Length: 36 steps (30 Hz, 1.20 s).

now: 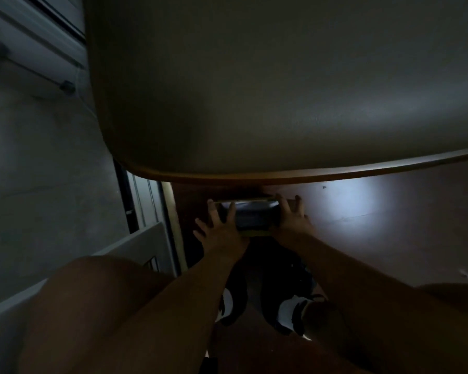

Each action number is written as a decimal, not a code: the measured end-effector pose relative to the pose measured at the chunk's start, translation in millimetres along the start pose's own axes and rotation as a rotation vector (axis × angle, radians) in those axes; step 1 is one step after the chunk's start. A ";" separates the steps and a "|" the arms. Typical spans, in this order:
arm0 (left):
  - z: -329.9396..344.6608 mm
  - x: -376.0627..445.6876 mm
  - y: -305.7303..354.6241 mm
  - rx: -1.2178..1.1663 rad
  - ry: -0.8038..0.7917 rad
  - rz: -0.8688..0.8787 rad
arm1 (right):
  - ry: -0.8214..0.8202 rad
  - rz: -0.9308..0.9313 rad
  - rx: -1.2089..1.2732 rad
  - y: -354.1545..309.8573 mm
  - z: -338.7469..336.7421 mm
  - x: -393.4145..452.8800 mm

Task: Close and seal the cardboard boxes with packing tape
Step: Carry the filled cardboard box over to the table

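The scene is very dim. A small dark box with a yellowish rim [254, 217] sits low down, just under the front edge of the table. My left hand [219, 225] lies against its left side with the fingers spread and straight. On the box's right side my right hand [292, 215] presses with straight fingers pointing away from me. The box's far end is hidden under the table edge. I see no packing tape.
A large pale table top [254, 76] with a rounded brown edge fills the upper view. My two shoes [289, 311] stand on the reddish floor below the hands. A grey wall and a white frame [146, 238] lie to the left.
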State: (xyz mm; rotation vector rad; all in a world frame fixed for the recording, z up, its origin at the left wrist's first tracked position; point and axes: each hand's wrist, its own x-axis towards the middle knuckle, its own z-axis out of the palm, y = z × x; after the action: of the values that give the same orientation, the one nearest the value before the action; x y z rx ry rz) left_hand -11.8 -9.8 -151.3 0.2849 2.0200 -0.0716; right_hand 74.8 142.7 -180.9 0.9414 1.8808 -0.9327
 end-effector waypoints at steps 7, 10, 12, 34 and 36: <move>14.0 20.7 -8.7 -0.014 0.090 0.009 | 0.076 -0.021 0.096 3.8 6.7 20.8; 19.0 20.4 -12.0 0.007 0.100 0.012 | 0.100 -0.049 0.099 6.2 5.9 18.8; 22.6 17.5 -14.7 0.010 0.124 0.023 | 0.116 -0.051 0.074 7.7 8.1 14.3; -86.8 -269.0 43.0 -0.128 0.325 0.180 | 0.339 -0.003 0.297 -38.3 -105.8 -286.4; -106.5 -298.0 49.0 -0.116 0.358 0.212 | 0.349 -0.039 0.313 -44.3 -126.7 -317.8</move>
State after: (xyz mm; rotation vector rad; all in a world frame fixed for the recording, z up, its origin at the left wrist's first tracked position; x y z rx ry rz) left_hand 33.0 5.8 165.3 0.4618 2.3240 0.2450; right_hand 117.8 150.3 161.4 1.3286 2.0821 -1.1699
